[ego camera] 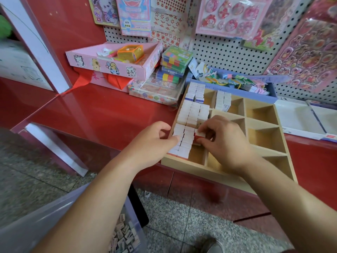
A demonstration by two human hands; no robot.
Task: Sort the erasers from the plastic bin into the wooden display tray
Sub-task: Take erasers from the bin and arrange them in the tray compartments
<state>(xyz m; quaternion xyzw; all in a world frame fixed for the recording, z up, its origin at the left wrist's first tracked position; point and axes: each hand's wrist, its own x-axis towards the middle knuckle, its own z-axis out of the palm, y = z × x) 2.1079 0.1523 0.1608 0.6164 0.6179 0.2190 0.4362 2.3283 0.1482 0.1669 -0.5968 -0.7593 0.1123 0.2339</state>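
Hidden, cropped and illegible items

Plastic bin [60, 212]: cut off by bottom and left edges, the left forearm covering much of it; print on erasers inside [122, 236] too small to read. Eraser [198, 136] under right hand [226, 141]: mostly covered by fingers. Wooden display tray [264, 123]: near middle compartments hidden by the right hand and wrist. Sticker sheets [306, 57]: cropped at top and right.

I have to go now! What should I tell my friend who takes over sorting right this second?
Right hand: pinching one eraser at the tray's left column.
Left hand: steadying the eraser rows at the wooden tray edge.
Done: left column mostly packed, a few at the back.
Left: the right compartments are bare; many erasers remain in the plastic bin on the floor.
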